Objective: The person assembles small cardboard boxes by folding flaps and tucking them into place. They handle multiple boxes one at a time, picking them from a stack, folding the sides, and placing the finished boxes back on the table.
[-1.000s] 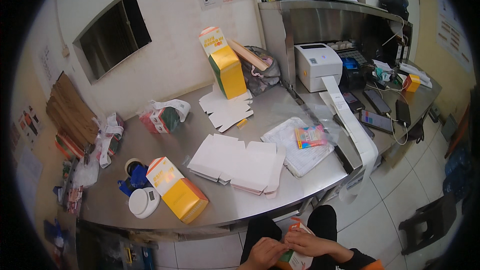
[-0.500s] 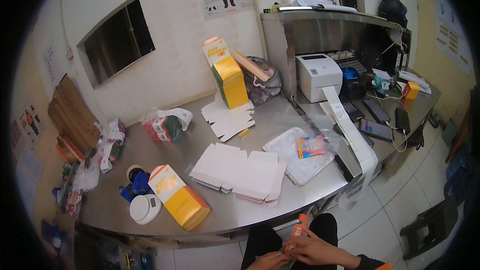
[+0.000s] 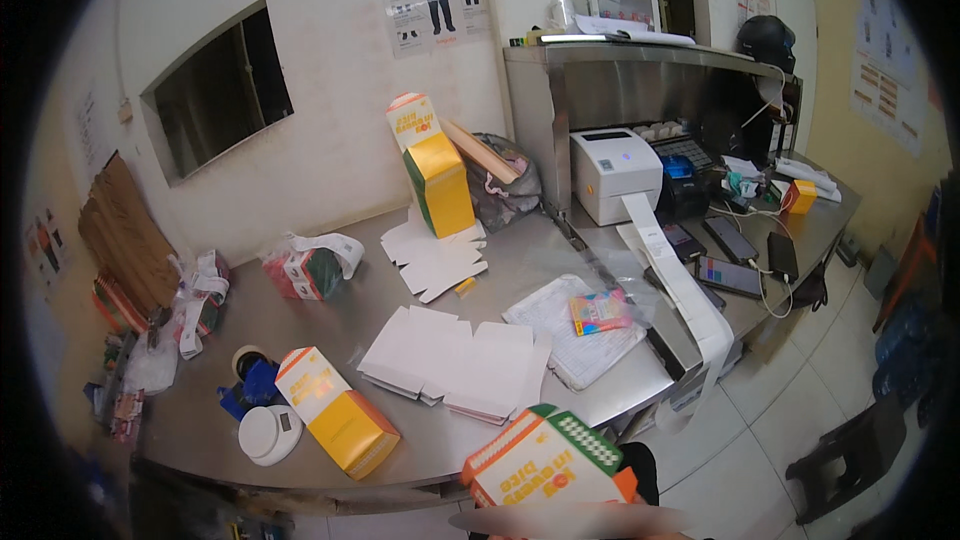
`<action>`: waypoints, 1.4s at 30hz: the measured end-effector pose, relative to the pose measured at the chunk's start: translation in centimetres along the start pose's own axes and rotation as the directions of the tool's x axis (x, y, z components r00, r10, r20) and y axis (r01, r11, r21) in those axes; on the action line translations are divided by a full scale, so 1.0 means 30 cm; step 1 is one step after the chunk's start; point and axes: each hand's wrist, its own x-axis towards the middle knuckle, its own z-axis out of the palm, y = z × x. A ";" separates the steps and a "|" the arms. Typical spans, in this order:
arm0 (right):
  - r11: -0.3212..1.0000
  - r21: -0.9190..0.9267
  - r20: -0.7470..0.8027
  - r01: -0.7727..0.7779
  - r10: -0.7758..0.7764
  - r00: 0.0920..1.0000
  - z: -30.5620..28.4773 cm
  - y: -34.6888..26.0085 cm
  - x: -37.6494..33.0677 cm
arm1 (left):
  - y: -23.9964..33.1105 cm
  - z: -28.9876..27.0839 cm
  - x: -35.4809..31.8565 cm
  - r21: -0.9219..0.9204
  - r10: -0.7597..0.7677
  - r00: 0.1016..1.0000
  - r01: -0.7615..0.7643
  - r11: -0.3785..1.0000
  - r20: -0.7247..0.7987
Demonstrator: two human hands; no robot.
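1. The orange-and-white carton (image 3: 545, 465) had come up into clear view at the lower edge, in front of the table (image 3: 440, 475); half a second earlier you had it low over your lap, mostly hidden under both hands.
2. Its broad face with yellow lettering now showed, with a green, white-dotted panel along the upper right and an orange flap at the right corner. It overlapped the table edge in view; you couldn't tell whether it touched.
3. Your left hand and right hand, plain to see before, were lost at the bottom behind a blurred, brownish band (image 3: 570, 521). How far your fingers were open, and what exactly each hand gripped, could not be told.
4. Only one dark trouser leg (image 3: 642, 470) showed, right of the carton, where both had been visible.
5. Your view had shifted, so the table's things sat a little further left and lower, but their arrangement matched: the yellow box (image 3: 338, 415) lay beside the white scale (image 3: 270, 434), the flat white cardboard (image 3: 455, 360) was to its right, and the tall yellow box (image 3: 435, 175) stood near the wall.
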 end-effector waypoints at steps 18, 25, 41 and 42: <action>0.624 -0.560 0.763 0.544 0.134 0.632 0.215 -0.287 0.001 | 0.000 0.012 0.006 0.133 0.084 0.996 -0.079 0.988 -0.031; 0.308 -0.475 0.714 0.824 -0.414 0.565 0.149 -0.233 -0.005 | -0.059 0.047 0.014 0.308 0.246 0.948 -0.177 0.935 -0.201; 0.293 -0.470 0.799 0.832 -0.259 0.543 0.091 -0.242 0.003 | -0.312 0.084 0.034 0.377 0.531 0.799 -0.601 0.704 0.282; 0.284 -0.481 0.807 0.829 -0.225 0.546 0.083 -0.238 0.003 | -0.334 0.072 0.035 0.334 0.479 0.817 -0.571 0.750 0.320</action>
